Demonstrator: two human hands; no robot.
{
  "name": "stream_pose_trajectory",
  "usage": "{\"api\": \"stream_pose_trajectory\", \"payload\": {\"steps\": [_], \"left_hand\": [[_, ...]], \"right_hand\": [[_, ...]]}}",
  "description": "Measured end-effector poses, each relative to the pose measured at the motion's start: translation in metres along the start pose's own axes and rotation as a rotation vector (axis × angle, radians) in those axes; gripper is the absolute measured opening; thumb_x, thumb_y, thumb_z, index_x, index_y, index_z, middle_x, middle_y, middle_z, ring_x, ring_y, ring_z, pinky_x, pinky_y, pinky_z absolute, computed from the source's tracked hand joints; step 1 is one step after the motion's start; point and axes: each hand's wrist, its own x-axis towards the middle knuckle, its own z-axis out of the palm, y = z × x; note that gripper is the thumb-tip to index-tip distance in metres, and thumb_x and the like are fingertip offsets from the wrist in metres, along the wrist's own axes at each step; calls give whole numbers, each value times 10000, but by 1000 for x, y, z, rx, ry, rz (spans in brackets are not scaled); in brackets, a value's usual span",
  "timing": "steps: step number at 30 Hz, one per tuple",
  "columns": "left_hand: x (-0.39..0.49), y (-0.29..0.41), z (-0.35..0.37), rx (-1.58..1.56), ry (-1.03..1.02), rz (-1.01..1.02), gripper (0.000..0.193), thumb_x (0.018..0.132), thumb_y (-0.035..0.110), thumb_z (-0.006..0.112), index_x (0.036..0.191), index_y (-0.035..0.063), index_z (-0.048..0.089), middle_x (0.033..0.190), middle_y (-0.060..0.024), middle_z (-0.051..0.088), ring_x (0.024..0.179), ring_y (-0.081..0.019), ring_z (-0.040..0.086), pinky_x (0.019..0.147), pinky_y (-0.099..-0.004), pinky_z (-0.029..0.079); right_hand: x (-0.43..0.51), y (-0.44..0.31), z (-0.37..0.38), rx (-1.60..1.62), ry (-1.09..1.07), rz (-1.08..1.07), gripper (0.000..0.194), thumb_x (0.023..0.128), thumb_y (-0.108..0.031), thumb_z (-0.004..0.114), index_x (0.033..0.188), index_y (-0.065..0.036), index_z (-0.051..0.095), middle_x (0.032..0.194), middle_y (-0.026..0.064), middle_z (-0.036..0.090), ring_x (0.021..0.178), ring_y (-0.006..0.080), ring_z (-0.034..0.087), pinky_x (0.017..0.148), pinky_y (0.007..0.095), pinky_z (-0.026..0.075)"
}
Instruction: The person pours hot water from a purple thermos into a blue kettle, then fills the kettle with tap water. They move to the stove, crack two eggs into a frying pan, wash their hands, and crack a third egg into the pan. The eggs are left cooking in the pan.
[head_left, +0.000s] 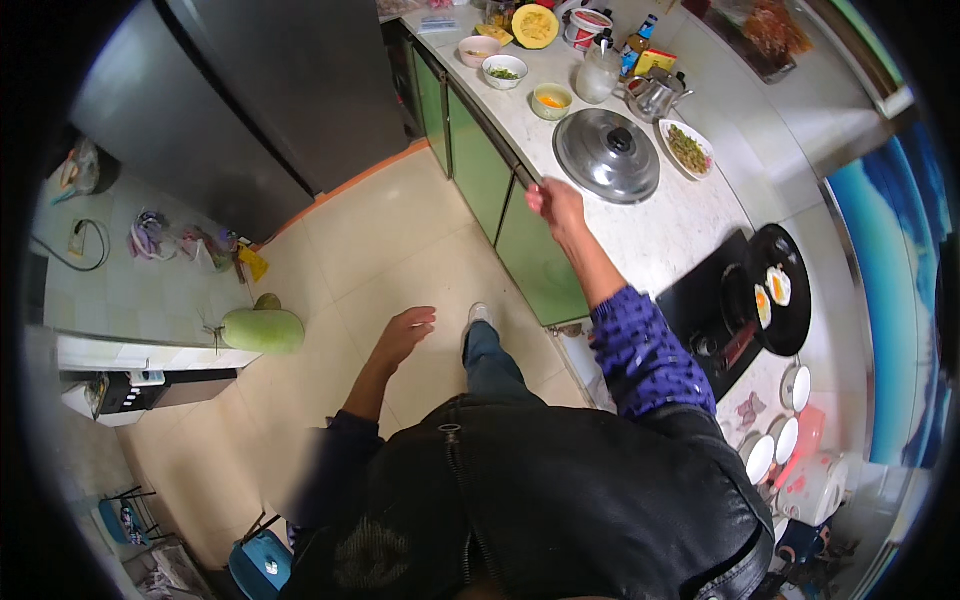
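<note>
My right hand (561, 208) is over the front edge of the counter, its fingers loosely curled with nothing seen in them. Beside it on the worktop lies a round metal pan lid (607, 157) with a black knob. My left hand (405, 334) hangs above the tiled floor, empty, its fingers loosely bent. To my right, a black frying pan (787, 330) with two fried eggs (778, 286) sits on the black cooktop (694, 300). A green bowl (552, 101) with yellow-orange contents and a white dish of chopped food (687, 150) stand near the lid.
Along the counter are a bowl of chopped greens (505, 73), a cut pumpkin (535, 27), a glass jar (598, 75) and a metal kettle (654, 94). Green cabinets (480, 165) run below. A dark refrigerator (300, 82) stands ahead; a large green gourd (264, 331) lies left.
</note>
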Motion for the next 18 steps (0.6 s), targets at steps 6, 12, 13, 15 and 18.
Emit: {"api": "stream_pose_trajectory", "payload": {"steps": [6,12,13,15,18], "left_hand": [[71,37,-51,-135,233,-152,345,853,173,532,1172,42,520,1064,-73,593,934,-153,570,785,-262,428],[126,67,-70,-245,271,-184,337,868,176,513,1180,49,513,1056,-65,590,937,-145,565,796,-267,427],[135,71,-71,-251,257,-187,334,869,172,510,1180,49,513,1056,-65,590,937,-145,565,797,-267,427],[151,76,-70,-249,221,-170,328,870,160,506,1177,47,513,1053,-65,591,935,-145,565,801,-267,427],[178,85,-74,-208,152,-121,325,873,158,501,1177,44,510,1055,-66,590,940,-148,563,817,-271,426]], "right_hand": [[202,-19,37,334,336,168,344,916,-279,454,1031,44,426,829,178,550,649,293,600,547,382,542],[278,-26,42,474,589,190,336,914,-226,396,1145,18,410,875,189,551,643,334,604,552,446,550],[283,-26,43,489,597,180,328,913,-213,389,1148,15,412,885,190,550,638,334,604,550,447,550],[287,-26,42,503,668,155,314,911,-186,375,1153,10,417,905,193,547,627,335,603,547,451,551],[288,-23,43,469,659,103,297,903,-141,389,1150,22,413,942,208,547,635,344,614,553,445,559]]}}
